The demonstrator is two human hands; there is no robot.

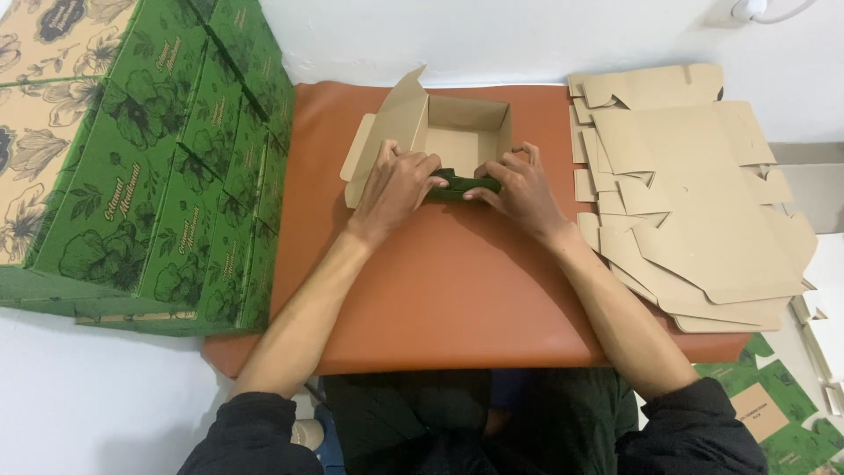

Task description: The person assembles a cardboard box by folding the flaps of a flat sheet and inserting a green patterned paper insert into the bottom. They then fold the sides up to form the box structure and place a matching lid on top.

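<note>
A half-folded cardboard box (466, 123), brown inside and green outside, stands on an orange-brown mat (457, 290). Its back and right walls are upright and its left flap (387, 132) leans outward. My left hand (397, 183) and my right hand (520, 186) both press on the near green front wall (464, 185), fingers curled over its edge from either side. My forearms reach in from the bottom in dark sleeves.
A tall stack of finished green floral boxes (167, 176) fills the left side. A pile of flat unfolded box blanks (694, 202), brown side up, lies to the right. More green blanks (774, 405) sit at the bottom right on the floor.
</note>
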